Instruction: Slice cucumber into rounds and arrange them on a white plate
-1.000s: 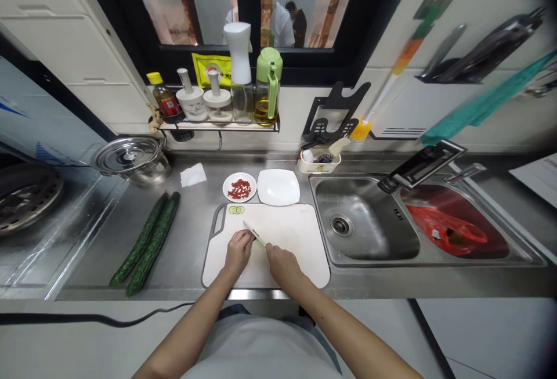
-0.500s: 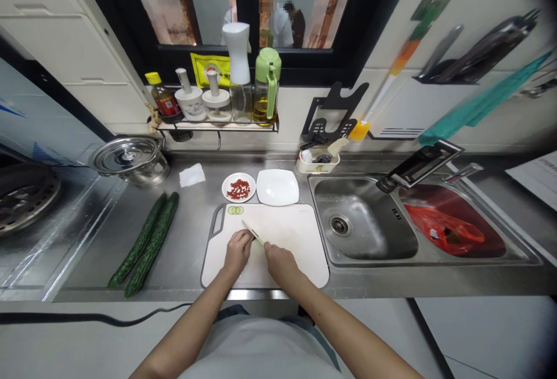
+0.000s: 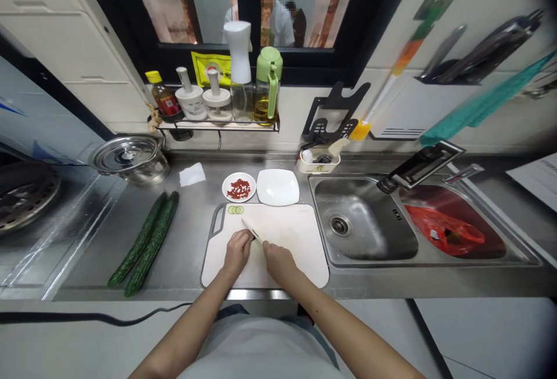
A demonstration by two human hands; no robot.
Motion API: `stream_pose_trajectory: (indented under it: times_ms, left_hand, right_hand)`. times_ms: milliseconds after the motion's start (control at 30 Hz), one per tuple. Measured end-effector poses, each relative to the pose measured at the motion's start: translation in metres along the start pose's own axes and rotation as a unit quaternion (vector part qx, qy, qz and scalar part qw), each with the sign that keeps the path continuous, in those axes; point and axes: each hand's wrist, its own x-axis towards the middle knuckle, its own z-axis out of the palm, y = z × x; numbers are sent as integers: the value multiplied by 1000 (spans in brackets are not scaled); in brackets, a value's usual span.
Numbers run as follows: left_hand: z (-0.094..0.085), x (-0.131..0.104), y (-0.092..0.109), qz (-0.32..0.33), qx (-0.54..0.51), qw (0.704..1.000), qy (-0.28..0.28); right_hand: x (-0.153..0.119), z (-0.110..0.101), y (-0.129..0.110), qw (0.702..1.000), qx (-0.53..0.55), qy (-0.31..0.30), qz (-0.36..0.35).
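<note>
My right hand (image 3: 278,260) grips the handle of a knife (image 3: 252,231), its blade slanting up and left over the white cutting board (image 3: 300,234). Beside the blade, my left hand (image 3: 238,248) is closed with curled fingers low over the board. A small dark bit shows at its fingertips, too hidden to name. Several thin cucumber slices (image 3: 235,210) overlap near the board's upper left corner. Behind the board stand a small plate (image 3: 225,192) of chopped red pieces and a bare square white plate (image 3: 277,187).
Two long cucumbers (image 3: 150,245) lie left of the board, with a lidded steel pot (image 3: 130,161) and a white tissue (image 3: 192,174) behind. On the right is a double sink (image 3: 365,222), a red plastic bag (image 3: 448,231) in its far basin. A condiment shelf (image 3: 217,126) hangs above the counter.
The knife and my right hand have shifted very slightly to the left. Everything else stays as it was.
</note>
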Motion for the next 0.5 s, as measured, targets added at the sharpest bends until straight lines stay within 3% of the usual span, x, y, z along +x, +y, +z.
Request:
stream_pose_trajectory:
  times_ms: [233, 500]
  left_hand:
    - [0, 1, 1, -5, -8, 1000, -2]
    - [-1, 1, 2, -5, -10, 1000, -2]
  right_hand:
    - [-3, 2, 2, 1000, -4, -17, 7]
    - [5, 9, 6, 1000, 8, 13, -4]
